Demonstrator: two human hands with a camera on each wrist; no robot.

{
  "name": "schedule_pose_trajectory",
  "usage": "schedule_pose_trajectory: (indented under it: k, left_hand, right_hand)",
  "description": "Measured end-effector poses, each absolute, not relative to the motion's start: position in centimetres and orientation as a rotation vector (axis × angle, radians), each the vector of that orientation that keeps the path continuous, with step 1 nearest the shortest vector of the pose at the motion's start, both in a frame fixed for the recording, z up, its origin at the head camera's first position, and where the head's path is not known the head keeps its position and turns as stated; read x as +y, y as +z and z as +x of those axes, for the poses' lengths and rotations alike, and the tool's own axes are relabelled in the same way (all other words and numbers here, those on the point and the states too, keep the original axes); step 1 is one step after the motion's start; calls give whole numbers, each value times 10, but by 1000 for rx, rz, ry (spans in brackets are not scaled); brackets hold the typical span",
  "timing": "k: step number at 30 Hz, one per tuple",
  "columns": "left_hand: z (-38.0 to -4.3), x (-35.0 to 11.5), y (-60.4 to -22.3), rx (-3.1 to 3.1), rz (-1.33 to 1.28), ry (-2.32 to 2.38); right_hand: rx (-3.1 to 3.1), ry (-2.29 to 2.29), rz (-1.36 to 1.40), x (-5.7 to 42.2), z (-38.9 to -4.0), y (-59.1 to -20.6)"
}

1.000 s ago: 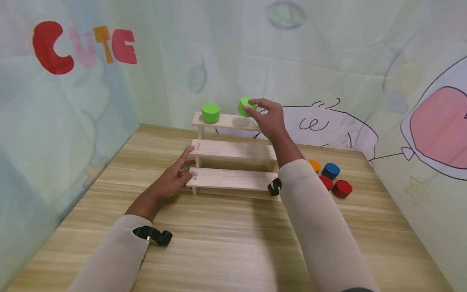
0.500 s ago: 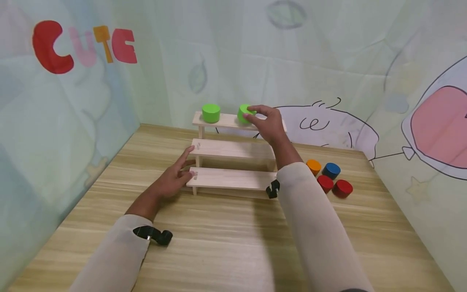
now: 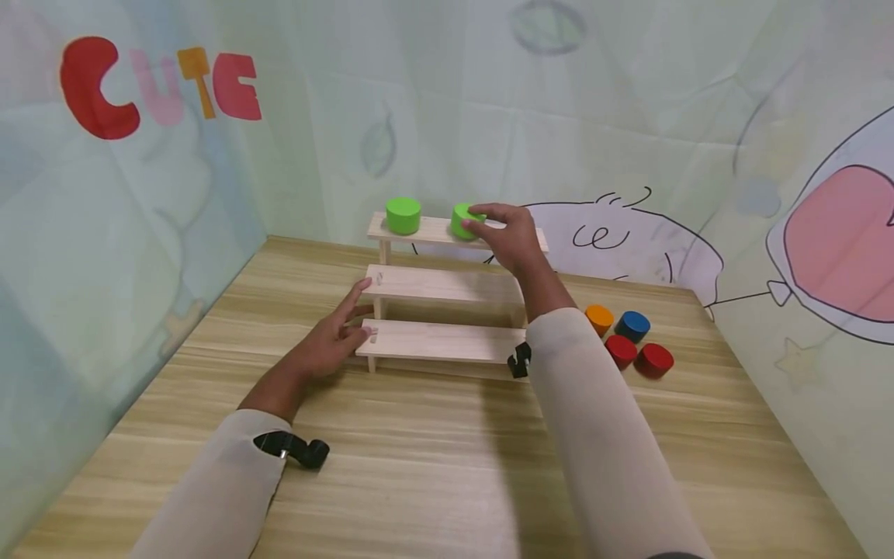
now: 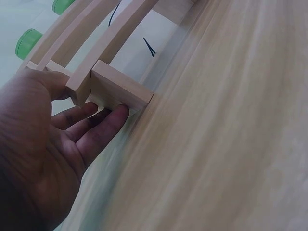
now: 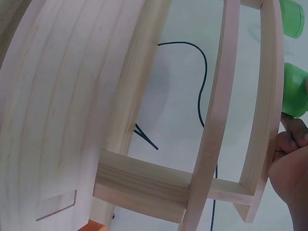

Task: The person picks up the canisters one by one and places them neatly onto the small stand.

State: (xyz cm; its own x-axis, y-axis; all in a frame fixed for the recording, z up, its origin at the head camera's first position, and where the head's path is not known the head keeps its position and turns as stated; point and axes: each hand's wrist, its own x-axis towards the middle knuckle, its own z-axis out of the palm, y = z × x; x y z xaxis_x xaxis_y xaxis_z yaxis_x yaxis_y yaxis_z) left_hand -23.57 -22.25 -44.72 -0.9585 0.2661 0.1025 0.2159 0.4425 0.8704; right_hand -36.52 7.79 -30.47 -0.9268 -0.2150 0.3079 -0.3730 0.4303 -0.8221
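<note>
A three-step wooden display rack stands on the table. On its top step sits a green round block at the left end. My right hand pinches a second green round block by its right side, thumb in front and index finger on top, with the block down at the top step's surface. My left hand grips the rack's left end; in the left wrist view its thumb lies by a step's end and the fingertips touch the side panel.
Right of the rack, an orange block, a blue block and two red blocks, one nearer the rack and one farther right, stand on the wood-grain table. Printed curtains close off the back and sides.
My right hand has lowered the second green block from above onto the top step and shifted it slightly left. The left hand has stayed at the rack's end.
</note>
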Motion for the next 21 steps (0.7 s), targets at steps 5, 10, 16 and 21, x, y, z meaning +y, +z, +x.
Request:
schedule_pose_trajectory:
  k: [5, 10, 16, 21]
  left_hand:
    - [-237, -223, -449, 2636, 430, 1559]
    - [-237, -224, -449, 2639, 419, 1552]
    - [-234, -223, -447, 2620, 431, 1573]
    - [-235, -222, -447, 2611, 444, 1584]
  right_hand:
    - [-2528, 1523, 527, 78, -365, -304]
    - [-2560, 1518, 518, 77, -365, -303]
    - [-2611, 1517, 475, 76, -366, -304]
    - [-2617, 1507, 469, 77, -366, -304]
